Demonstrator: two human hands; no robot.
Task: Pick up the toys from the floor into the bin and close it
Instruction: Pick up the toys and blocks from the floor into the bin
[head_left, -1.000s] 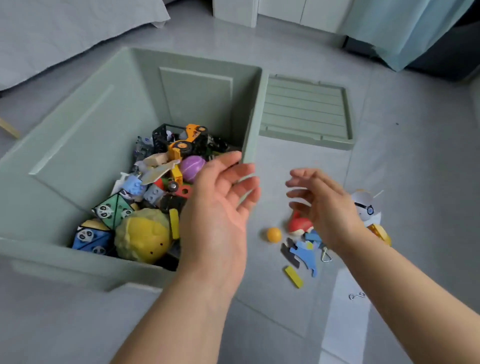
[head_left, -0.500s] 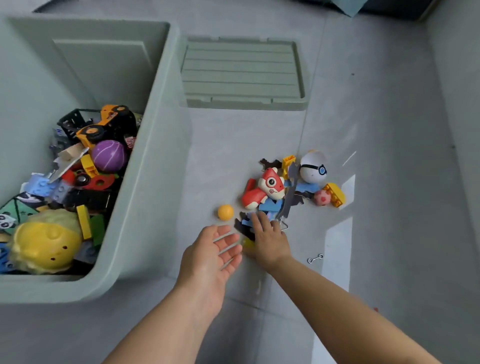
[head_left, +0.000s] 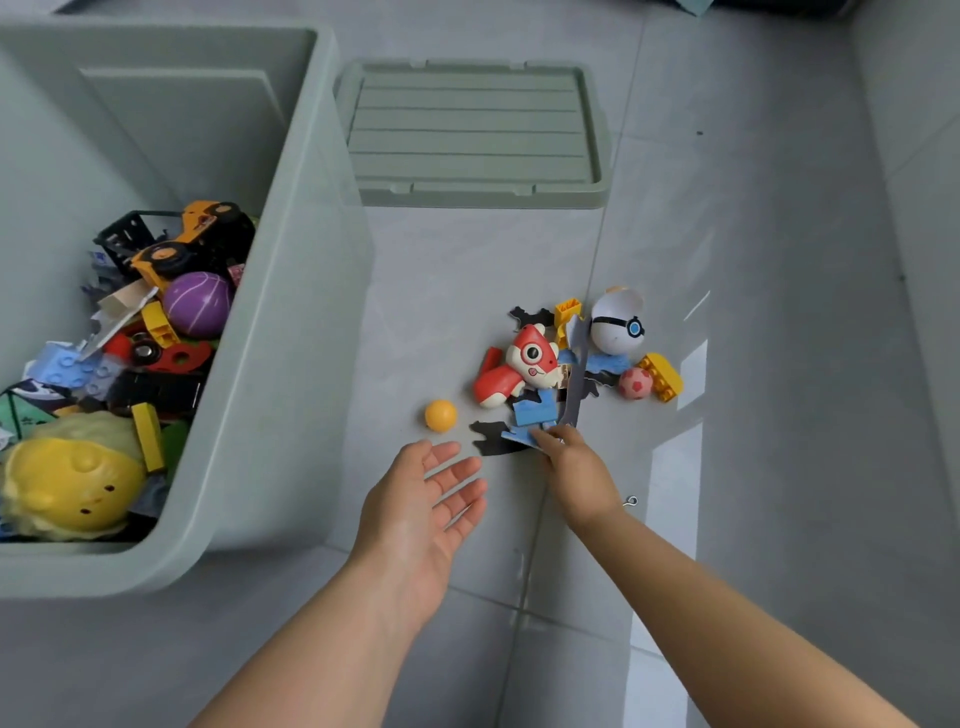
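A person, seen from a head-worn camera, is crouching over a grey tiled floor (head_left: 789, 291) and is partway through tidying toys. A second ago both hands were hovering empty by the rim of the pale green bin (head_left: 291, 384); since then the view has been swinging right and the hands have been dropping toward the toys still outside it. The right hand (head_left: 574, 475) is now reaching into the near edge of that pile, its fingertips (head_left: 545, 439) pressing down on a flat blue puzzle piece (head_left: 535, 413). The back of the hand is hiding the grip, so it cannot be told whether the piece is already being pinched. The left hand (head_left: 423, 501) is waiting beside it, palm up, fingers spread loosely and holding nothing, just short of a small orange ball (head_left: 440, 414). Behind the blue piece are lying a red fish toy (head_left: 519, 371), a white egg-shaped toy (head_left: 615, 327), a pink ball (head_left: 635, 383) and a yellow brick (head_left: 662, 376) (all huddled close together, well apart from the bin). The bin is standing open to the left, already heaped with toys, and its lid (head_left: 472, 130) is lying flat on the floor beside it. The shift suggests a fresh pick-up is starting, so several more trips and the closing are likely still remaining.
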